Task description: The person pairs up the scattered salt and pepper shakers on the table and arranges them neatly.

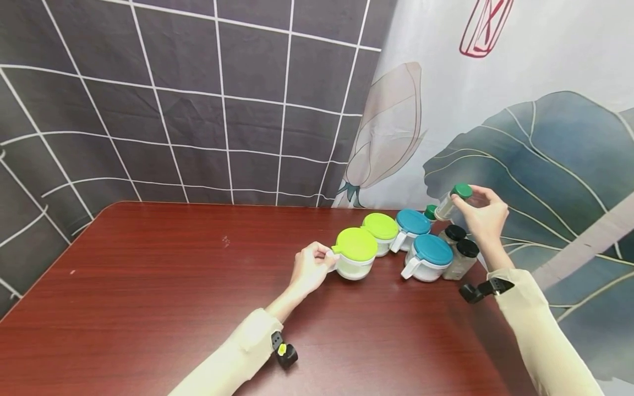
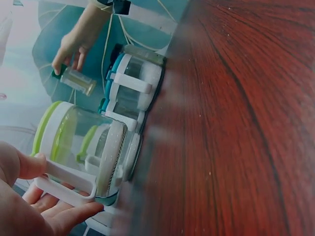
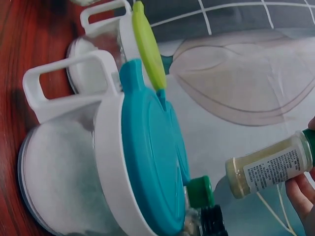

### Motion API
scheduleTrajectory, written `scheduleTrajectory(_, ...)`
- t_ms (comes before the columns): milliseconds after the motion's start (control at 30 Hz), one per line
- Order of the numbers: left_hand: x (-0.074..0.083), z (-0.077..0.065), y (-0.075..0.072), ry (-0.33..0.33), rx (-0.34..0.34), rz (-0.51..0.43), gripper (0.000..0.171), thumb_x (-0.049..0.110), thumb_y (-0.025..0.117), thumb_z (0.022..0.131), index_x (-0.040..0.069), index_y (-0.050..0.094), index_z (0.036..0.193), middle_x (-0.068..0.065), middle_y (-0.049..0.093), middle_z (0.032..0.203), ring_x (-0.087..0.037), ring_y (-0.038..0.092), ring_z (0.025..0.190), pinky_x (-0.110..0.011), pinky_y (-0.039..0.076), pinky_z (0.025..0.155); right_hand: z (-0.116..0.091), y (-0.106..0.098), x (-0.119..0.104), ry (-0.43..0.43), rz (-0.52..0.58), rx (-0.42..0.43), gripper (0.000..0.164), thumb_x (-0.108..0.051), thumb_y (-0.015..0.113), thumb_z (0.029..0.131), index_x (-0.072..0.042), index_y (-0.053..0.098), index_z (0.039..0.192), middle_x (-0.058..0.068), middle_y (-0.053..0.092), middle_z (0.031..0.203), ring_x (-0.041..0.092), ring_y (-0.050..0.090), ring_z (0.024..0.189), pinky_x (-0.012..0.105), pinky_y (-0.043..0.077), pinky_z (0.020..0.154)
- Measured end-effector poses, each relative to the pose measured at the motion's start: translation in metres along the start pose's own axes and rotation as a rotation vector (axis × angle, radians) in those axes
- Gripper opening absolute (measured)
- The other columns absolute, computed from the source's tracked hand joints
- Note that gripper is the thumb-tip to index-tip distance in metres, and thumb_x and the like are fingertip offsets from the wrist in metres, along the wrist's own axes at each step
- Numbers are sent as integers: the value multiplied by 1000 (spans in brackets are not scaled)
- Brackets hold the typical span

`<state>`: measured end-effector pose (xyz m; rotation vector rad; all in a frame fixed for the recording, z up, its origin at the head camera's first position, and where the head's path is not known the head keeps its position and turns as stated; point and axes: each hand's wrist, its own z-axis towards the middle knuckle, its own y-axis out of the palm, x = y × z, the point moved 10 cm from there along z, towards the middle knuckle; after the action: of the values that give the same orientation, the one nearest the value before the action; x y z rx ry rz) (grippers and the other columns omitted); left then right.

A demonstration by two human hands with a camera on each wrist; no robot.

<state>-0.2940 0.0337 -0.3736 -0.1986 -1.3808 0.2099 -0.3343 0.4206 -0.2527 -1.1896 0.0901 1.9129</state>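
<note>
My left hand (image 1: 309, 268) grips the white handle of a clear seasoning jar (image 1: 354, 268) with a lime-green lid. In the left wrist view the thumb lies over the handle (image 2: 69, 189) and the fingers are beneath it; the jar's base is close to the table. My right hand (image 1: 487, 215) pinches a small spice bottle (image 3: 268, 169) by its green cap (image 1: 462, 191). This bottle is tilted, held up above the other jars at the right, with a printed label and pale contents showing.
Another green-lidded jar (image 1: 380, 233) stands behind the gripped one. Two blue-lidded jars (image 1: 433, 250) are to its right, beside black-capped bottles (image 1: 466, 254) and a green-capped bottle (image 1: 430, 212). The red-brown table (image 1: 173, 286) meets a grey gridded cloth (image 1: 252, 110) and a leaf-printed curtain (image 1: 559, 143).
</note>
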Motion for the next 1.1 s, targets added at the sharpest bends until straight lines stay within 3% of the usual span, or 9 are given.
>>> scheduleTrajectory(500, -2, -2, -16, 14, 23, 4, 16, 15, 72, 83, 2, 66, 90, -15, 73, 90, -25, 73, 84, -34, 58, 77, -16, 11, -23, -43, 43, -53, 39, -20, 78, 78, -7, 68, 114, -30, 55, 85, -7, 57, 83, 7, 42, 72)
scheduleTrajectory(1100, -5, -3, -38, 21, 60, 0, 15, 14, 71, 83, 2, 66, 90, -15, 74, 91, -25, 73, 86, -36, 57, 78, -32, 22, -31, -45, 71, -80, 38, -19, 79, 77, -6, 69, 111, -28, 57, 88, -9, 56, 84, 5, 44, 70)
